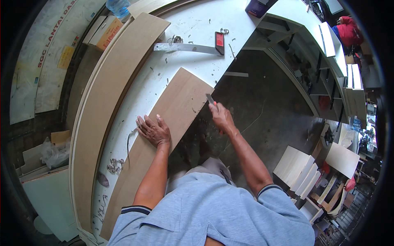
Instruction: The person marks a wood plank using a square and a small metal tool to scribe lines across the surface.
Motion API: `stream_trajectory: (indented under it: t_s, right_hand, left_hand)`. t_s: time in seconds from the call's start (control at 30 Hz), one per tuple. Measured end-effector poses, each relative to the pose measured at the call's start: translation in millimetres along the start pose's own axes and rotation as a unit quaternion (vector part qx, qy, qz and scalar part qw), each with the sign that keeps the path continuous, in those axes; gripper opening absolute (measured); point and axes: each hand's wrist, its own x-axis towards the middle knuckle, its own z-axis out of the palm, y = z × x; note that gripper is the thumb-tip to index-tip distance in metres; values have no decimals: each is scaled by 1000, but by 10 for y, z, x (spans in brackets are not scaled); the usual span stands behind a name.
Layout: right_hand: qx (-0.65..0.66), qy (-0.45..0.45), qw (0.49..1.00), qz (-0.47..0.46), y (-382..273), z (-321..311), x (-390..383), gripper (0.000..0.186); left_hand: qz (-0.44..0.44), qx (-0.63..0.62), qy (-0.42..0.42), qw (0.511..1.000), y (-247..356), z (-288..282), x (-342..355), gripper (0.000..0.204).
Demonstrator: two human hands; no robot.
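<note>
White counter (242, 33), running lengthwise, its right edge open to the floor side. Lying on it: a narrow brown plank (178, 108), flat along the right edge, slightly askew at its upper end; a wider brown board (104, 98) along the left side. Beyond the plank's upper end, a square (193, 48) with metal blade and red-and-black handle. Curled shavings (115, 166) and dark scraps scattered between. Dark oval piece (103, 179), lower left, unidentified. Purple container (257, 7) at upper end.
</note>
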Motion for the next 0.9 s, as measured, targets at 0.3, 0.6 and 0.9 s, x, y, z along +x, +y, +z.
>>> stream_trajectory:
  t_s: [0.3, 0.6, 0.9]
  right_hand:
    - [-8, 3, 1000, -9, -25, 136, -86, 53]
    - [-16, -24, 999, -15, -151, 266, -277, 55]
    - [-26, -11, 999, -47, -198, 410, -480, 54]
  left_hand:
    - [-3, -3, 1, 1000, -18, 19, -1, 57]
    - [-6, -30, -1, 1000, -41, 34, -1, 58]
    - [-11, -28, 0, 1000, -38, 32, 2, 57]
